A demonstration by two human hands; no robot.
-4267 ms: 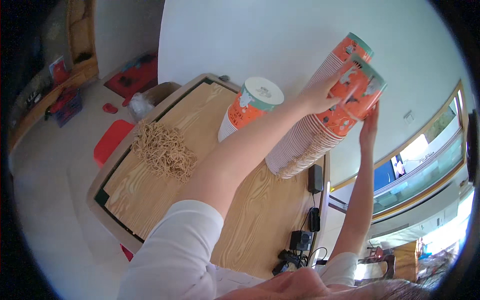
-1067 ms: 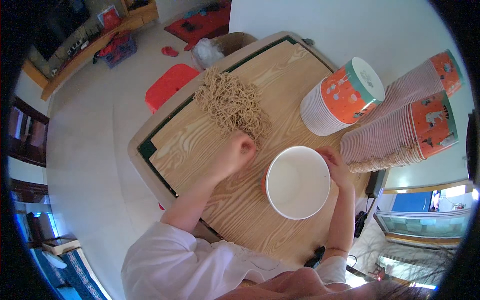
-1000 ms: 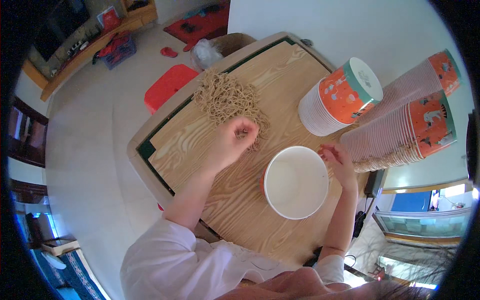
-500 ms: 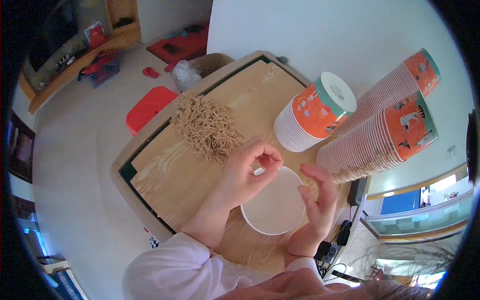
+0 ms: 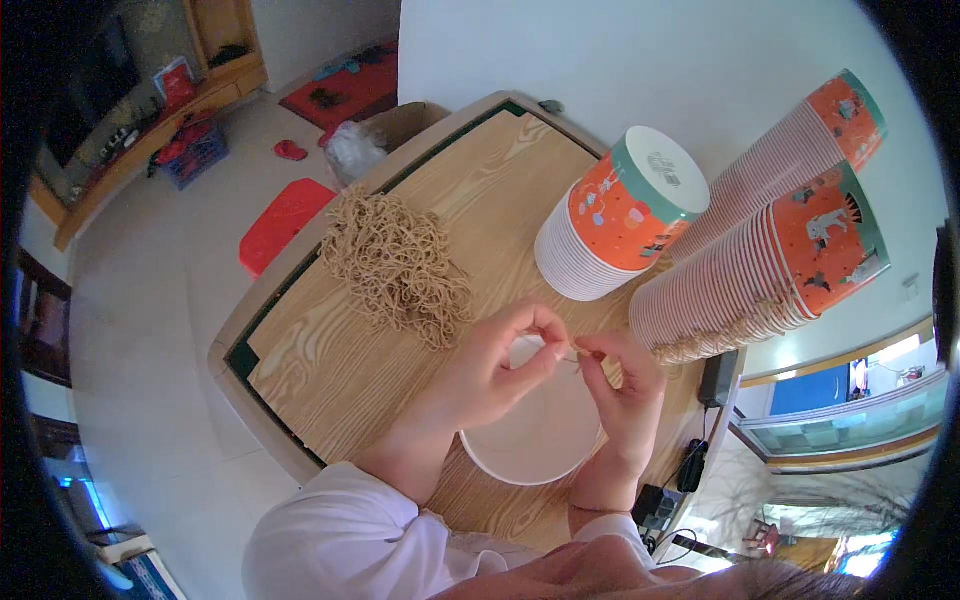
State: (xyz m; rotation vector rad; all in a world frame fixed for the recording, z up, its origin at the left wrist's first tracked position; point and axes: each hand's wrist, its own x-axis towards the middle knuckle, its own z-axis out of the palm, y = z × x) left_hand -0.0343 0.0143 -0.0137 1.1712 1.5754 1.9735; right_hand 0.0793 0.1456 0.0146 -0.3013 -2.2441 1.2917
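A white paper bucket (image 5: 530,440) stands with its round mouth up on the wooden table, close in front of me. Above its far rim, my left hand (image 5: 505,360) and my right hand (image 5: 622,380) meet, thumbs and fingertips pinched. A short, thin tan strand (image 5: 573,352) shows between the fingertips; most of it is hidden. Left of the bucket lies a tangled heap of tan string (image 5: 395,260), looped and kinked. More tan string (image 5: 725,335) clings in a row along the rims of the nearest leaning stack.
Upside-down nested orange, green and white paper buckets (image 5: 640,200) stand beyond my hands. Two long stacks, one nearer (image 5: 760,250) and one farther (image 5: 790,150), lean at the right. A red stool (image 5: 285,225) is past the table's left edge. Black adapters (image 5: 690,465) with cables lie at the right.
My hands, apart before, have come together, and a thin strand now shows between their fingertips. The whole view has shifted slightly.
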